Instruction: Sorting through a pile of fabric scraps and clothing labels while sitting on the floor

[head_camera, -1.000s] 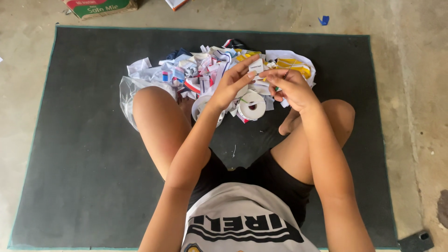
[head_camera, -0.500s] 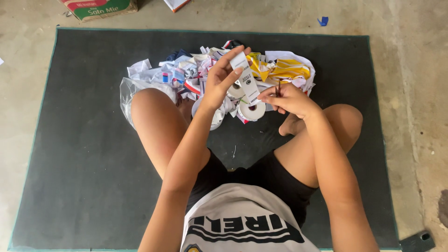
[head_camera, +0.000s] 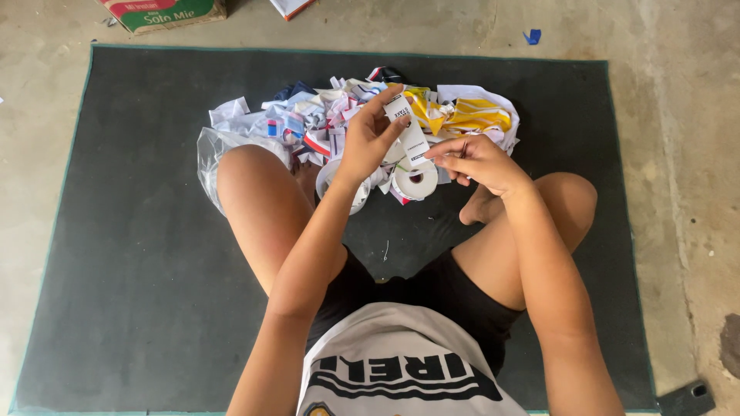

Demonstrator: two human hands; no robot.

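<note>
I sit cross-legged on a dark mat (head_camera: 139, 254). My left hand (head_camera: 368, 139) holds up a short white printed label strip (head_camera: 407, 127), pinched between thumb and fingers. My right hand (head_camera: 474, 160) is just to the right of it, fingers pinched together close to the strip's lower end; whether it holds something small I cannot tell. Below the hands lies a white roll of tape (head_camera: 416, 181), and a second white roll (head_camera: 331, 181) sits partly hidden behind my left wrist.
A pile of cut fabric labels and scraps (head_camera: 308, 123), white, red, blue and yellow (head_camera: 470, 115), spreads across the mat in front of my knees. A clear plastic bag (head_camera: 206, 154) lies by my left knee. A green-and-red cardboard box (head_camera: 162, 11) stands beyond the mat.
My left hand has risen and lifted the white label strip away from my right hand. My right hand has dropped slightly and moved to the right.
</note>
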